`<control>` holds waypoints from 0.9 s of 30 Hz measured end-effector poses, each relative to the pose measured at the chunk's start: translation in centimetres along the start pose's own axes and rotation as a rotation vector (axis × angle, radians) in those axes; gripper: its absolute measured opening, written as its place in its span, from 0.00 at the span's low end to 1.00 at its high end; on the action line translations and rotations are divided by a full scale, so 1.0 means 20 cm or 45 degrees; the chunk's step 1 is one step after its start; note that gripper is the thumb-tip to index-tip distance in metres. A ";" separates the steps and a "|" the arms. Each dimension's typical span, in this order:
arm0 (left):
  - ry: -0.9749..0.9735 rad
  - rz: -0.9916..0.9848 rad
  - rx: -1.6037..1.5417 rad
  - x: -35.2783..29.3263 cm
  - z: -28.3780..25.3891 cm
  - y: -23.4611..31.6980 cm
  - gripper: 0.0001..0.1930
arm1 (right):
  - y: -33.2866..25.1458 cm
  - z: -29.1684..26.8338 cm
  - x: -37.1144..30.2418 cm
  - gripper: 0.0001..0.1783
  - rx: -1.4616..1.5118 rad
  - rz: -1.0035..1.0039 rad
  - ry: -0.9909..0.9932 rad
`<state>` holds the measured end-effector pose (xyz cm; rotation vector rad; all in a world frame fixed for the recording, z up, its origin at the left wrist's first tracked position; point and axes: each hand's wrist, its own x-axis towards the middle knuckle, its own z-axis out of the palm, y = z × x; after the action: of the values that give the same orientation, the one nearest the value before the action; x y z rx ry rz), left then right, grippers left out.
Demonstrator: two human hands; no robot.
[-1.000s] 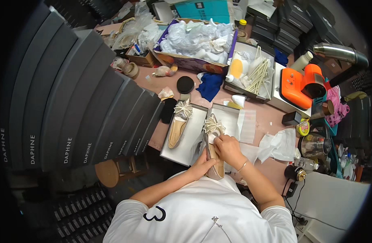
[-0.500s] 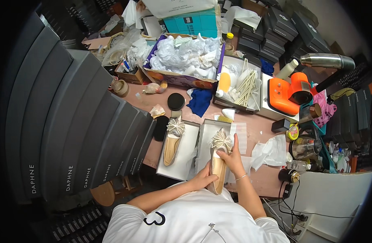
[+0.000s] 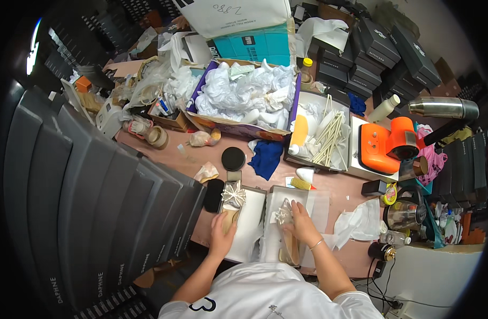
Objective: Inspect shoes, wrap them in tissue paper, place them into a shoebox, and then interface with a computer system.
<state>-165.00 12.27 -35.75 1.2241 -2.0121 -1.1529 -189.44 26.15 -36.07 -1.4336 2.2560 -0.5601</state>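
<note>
Two flat shoes in pale gold, each with a big bow on the toe, lie in the two halves of an open shoe box. My left hand (image 3: pixel 221 236) is at the left shoe (image 3: pixel 233 198), fingers and thumb closed about its middle and covering its heel part. That shoe rests along the left side of the white-lined box half (image 3: pixel 253 215). My right hand (image 3: pixel 303 227) grips the right shoe (image 3: pixel 289 250) near its bow, with thumb and fingers across the upper. This shoe sits within the paper-lined box half (image 3: pixel 275 198).
Stacked dark grey shoe boxes (image 3: pixel 111 212) rise at the left. Behind are a carton of crumpled paper (image 3: pixel 249 90), a box of sticks (image 3: pixel 329 133) and an orange machine (image 3: pixel 385 144). A blue cloth (image 3: pixel 266 159), a yellow brush (image 3: pixel 300 183) and white paper (image 3: pixel 355 223) lie nearby.
The right shoe has gone from between both my hands down into the right box half. My left hand has let go of it and moved left onto the other shoe.
</note>
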 end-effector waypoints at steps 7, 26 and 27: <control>-0.149 -0.104 0.472 -0.10 0.00 -0.33 0.29 | 0.00 -0.59 1.16 0.13 0.268 -0.239 0.429; -0.049 -0.147 0.336 -0.08 0.04 -0.35 0.25 | -0.44 -0.29 1.79 0.10 -0.497 -0.561 0.308; -0.058 -0.143 0.327 -0.08 0.04 -0.34 0.25 | -0.42 -0.24 1.84 0.17 -0.621 -0.506 0.366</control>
<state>-161.91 12.40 -42.02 1.4642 -2.2027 -1.0029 -200.03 -10.09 -32.08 -2.1975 2.4493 -0.3580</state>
